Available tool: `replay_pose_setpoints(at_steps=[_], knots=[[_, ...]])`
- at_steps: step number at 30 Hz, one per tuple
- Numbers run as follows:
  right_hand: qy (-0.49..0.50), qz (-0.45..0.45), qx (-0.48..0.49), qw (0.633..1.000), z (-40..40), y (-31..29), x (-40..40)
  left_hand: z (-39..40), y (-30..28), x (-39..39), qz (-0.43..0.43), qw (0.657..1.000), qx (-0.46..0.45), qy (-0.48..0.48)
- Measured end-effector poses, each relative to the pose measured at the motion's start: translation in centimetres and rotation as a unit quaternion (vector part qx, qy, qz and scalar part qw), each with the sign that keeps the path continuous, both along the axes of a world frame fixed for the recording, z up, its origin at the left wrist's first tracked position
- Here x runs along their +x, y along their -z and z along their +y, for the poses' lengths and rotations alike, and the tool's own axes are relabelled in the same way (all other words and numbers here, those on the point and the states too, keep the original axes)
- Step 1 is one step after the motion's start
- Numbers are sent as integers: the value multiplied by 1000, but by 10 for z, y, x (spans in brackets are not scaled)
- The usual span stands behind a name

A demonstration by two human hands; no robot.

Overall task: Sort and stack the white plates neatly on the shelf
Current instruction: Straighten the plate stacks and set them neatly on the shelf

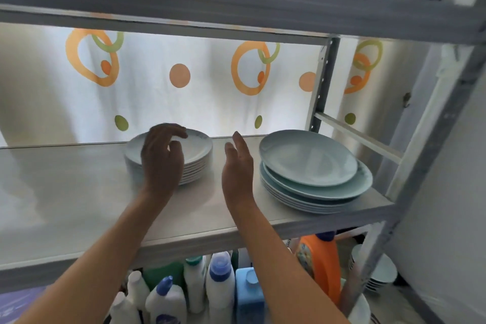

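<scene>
Two piles of white plates stand on the grey shelf board (65, 192). The smaller, neat stack (198, 151) sits at the middle back. My left hand (163, 158) hovers over its front left rim with fingers curled, holding nothing. My right hand (238, 166) is flat and upright, fingers together and pointing away, in the gap between the two piles, touching neither. The larger pile (313, 173) at the right is untidy: its top two plates are shifted and tilted over several evenly stacked ones.
A metal upright (319, 87) and a side rail (357, 137) bound the shelf at right. Another shelf board (210, 2) hangs close overhead. A patterned curtain (184, 87) is behind. Detergent bottles (221, 284) stand below, and more plates (378, 273) lie at the lower right.
</scene>
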State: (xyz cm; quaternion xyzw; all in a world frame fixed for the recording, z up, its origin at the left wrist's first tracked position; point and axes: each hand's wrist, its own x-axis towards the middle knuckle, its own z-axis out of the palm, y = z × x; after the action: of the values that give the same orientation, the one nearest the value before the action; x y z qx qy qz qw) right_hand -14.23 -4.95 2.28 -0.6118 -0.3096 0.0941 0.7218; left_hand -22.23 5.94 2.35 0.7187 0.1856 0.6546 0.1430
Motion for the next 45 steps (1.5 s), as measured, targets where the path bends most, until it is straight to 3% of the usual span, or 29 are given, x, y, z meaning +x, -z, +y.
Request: replay_pose_setpoints(at_steps=[3,6,9,13,16,18,22,24,30,35,41,45], knots=[[33,-26,55,998,-41,-8,7,-24,-7,36,63,991,-77,94],[96,-48,101,989,-83,-17,20,-39,-18,85,124,957,-186,185],[142,-90,115,979,-121,-18,32,-46,-29,136,195,915,-231,266],[256,-175,61,949,-161,-5,60,-48,-27,159,92,833,-378,394],[310,-225,-20,923,-178,10,84,-38,-10,170,26,766,-493,413],[318,-201,-52,925,-180,19,97,-36,-4,175,59,745,-511,425],[299,-65,-53,951,-175,26,107,-51,-2,175,65,715,-509,475],[276,-23,-36,960,-169,26,106,-55,0,176,67,717,-508,473],[289,-12,-1,957,-159,28,111,-58,6,173,125,715,-500,473],[272,4,1,962,-158,34,114,-51,12,175,130,763,-472,423],[275,-10,-16,961,-159,35,112,-52,7,172,153,756,-470,430],[243,22,-23,969,-166,35,108,-44,1,169,157,757,-503,387]])
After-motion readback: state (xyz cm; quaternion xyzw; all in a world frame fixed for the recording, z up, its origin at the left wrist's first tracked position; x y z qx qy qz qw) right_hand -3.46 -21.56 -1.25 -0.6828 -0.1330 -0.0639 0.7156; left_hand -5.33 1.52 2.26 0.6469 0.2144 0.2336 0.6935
